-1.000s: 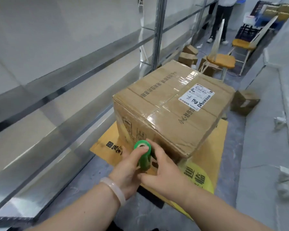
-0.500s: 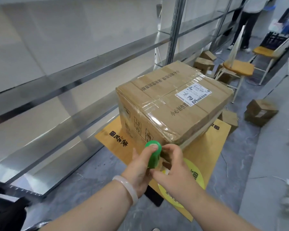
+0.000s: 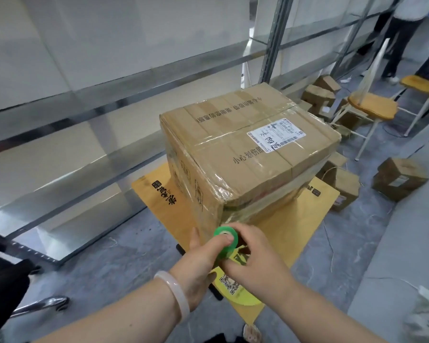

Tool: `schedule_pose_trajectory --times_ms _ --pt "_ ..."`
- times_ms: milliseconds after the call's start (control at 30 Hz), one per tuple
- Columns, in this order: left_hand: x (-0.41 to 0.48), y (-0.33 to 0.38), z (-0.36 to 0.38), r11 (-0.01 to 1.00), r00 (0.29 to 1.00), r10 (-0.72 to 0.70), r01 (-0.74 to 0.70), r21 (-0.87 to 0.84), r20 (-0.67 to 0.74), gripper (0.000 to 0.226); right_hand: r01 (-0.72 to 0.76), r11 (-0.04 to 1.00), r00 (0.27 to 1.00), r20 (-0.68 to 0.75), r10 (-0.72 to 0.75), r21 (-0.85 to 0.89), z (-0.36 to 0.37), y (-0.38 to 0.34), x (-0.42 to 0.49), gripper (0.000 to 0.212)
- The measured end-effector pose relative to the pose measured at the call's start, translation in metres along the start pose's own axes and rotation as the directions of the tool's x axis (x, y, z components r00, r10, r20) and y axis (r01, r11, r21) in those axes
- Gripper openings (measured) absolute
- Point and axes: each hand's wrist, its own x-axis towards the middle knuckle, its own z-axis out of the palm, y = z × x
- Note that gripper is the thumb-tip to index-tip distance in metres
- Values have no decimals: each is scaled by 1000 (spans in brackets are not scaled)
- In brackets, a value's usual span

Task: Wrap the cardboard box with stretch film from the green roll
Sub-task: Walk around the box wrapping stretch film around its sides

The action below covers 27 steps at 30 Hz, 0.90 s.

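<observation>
At the near lower corner of the cardboard box [image 3: 245,154], which sits on a yellow board [image 3: 300,231], the left hand [image 3: 198,263] and right hand [image 3: 256,259] grip the green roll [image 3: 226,240] together, so uneven tension could, I judge, bunch or tear the film [image 3: 217,186] there.

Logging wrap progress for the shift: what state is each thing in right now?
Brown cardboard box: closed, taped, clear film over its near corner and sides, standing on the flat yellow board.
Green roll of stretch film: held upright at the box's near lower corner.
Left hand: grips the roll, one finger on its core.
Right hand: holds the roll's side.
White shipping label: stuck flat on the box top.
</observation>
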Motion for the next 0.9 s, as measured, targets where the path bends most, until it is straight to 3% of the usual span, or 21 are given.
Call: schedule_pose_trajectory --times_ms 133,333,467,633,767,900 --pt "1 -20 35 996 995 5 -14 -83 -102 119 45 999 990 133 -41 -26 -29 28 4 51" --pt "12 -24 81 987 984 1 -30 -160 -181 145 1 997 942 333 -27 77 -73 56 21 42" --pt "19 -34 95 983 965 -14 -35 -181 -261 151 82 996 886 455 -91 39 -79 68 28 54" --pt "40 -44 99 989 956 -30 -15 -150 -291 145 65 996 903 421 -86 63 -77 89 39 41" --pt "67 -50 102 986 954 3 -52 -157 -301 135 -38 997 894 449 7 60 -79 95 45 49" --pt "84 -51 109 970 957 -7 -64 -236 -290 144 0 1000 894 448 -13 29 -90 104 57 66"
